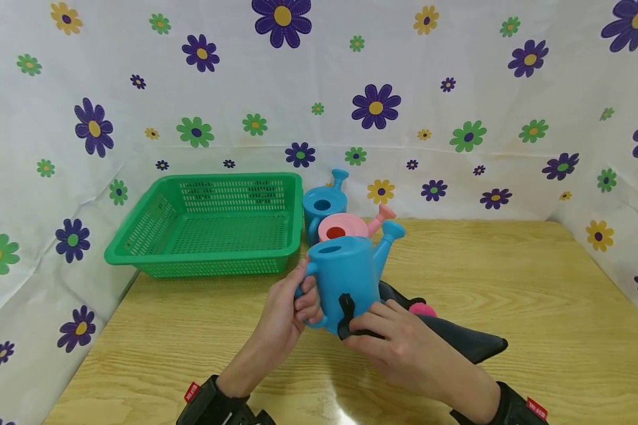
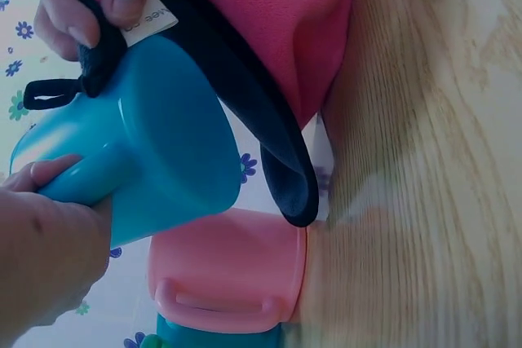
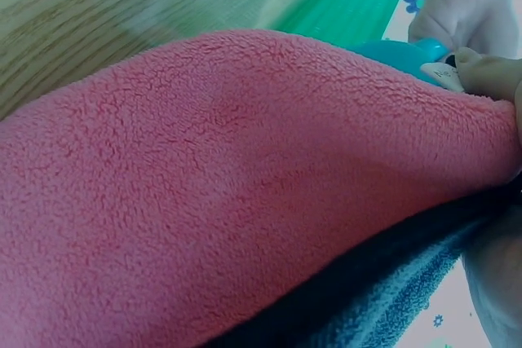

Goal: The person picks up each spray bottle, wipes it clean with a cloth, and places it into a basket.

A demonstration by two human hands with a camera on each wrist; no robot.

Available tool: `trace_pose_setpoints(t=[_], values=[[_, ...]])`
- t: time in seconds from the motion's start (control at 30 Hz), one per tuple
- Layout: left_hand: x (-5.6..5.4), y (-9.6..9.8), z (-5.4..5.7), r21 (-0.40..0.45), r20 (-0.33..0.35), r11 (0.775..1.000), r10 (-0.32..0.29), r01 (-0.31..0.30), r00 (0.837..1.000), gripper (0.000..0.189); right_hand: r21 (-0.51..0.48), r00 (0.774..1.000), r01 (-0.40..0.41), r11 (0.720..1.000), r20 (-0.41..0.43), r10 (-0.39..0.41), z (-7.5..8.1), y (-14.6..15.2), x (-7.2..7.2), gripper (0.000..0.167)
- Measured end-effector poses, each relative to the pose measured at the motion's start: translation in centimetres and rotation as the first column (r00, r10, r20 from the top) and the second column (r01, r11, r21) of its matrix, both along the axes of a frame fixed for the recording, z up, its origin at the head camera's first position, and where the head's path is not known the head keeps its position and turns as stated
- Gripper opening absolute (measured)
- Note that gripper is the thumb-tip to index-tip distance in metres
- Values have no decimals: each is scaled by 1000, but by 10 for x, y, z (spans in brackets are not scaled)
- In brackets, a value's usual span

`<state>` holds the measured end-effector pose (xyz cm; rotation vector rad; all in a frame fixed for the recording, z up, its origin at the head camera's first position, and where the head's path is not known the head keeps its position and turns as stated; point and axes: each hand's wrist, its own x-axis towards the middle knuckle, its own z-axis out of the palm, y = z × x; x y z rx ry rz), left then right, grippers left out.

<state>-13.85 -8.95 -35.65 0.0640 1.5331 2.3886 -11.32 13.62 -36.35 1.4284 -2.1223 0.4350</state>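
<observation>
My left hand grips the handle of a blue watering can, held up off the table with its spout pointing right. In my right hand is a cloth, dark on one side and fluffy pink on the other, with a dark trim. The pink side of the cloth fills much of the right wrist view. A dark hanging loop and a white label show at the pinched corner, right against the can's side. The rest of the cloth hangs below and beside the can.
Behind the held can stand a pink watering can and another blue watering can. Left of them sits a green plastic basket with slotted walls. A flower-print sheet hangs behind the wooden table.
</observation>
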Motion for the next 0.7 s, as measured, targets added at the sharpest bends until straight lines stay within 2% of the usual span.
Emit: trace_pose_setpoints(t=[0.2,0.3,0.53,0.63,0.7], values=[[0,-2,-3,51,11,999,5,-6,1000,46,4,999,-30,1000,19,30,0,0,3,34],[-1,-3,-3,48,3,999,-2,2,1000,46,6,999,-40,999,24,40,1,-1,4,31],[0,-4,-1,25,-13,1000,-13,13,1000,49,2,999,-45,999,9,45,2,1,3,35],[1,-3,-1,-1,-8,1000,-7,7,1000,49,-11,999,-40,999,-10,40,2,3,1,27],[1,-1,-1,-30,-7,1000,-4,4,1000,48,-7,1000,-1,1000,-19,1,2,6,1,17]])
